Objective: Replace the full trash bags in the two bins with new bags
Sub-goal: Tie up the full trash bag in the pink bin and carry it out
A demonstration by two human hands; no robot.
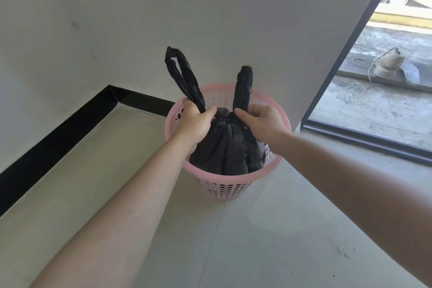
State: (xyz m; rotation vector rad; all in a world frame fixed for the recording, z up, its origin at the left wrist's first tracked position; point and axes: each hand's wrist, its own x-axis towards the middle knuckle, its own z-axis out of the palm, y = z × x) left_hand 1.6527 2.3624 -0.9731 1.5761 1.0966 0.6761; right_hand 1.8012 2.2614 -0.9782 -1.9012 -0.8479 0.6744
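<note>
A pink perforated bin stands on the pale floor by the wall. Inside it sits a full black trash bag, its top gathered at a knot in the middle. Two black handle loops stick up from the knot. My left hand grips the base of the left loop. My right hand grips the base of the right loop. Both hands are just above the bin's mouth. Only one bin is in view.
A white wall with a black skirting strip runs behind and to the left. A dark-framed glass door is at the right; outside it lie a shoe and an insole.
</note>
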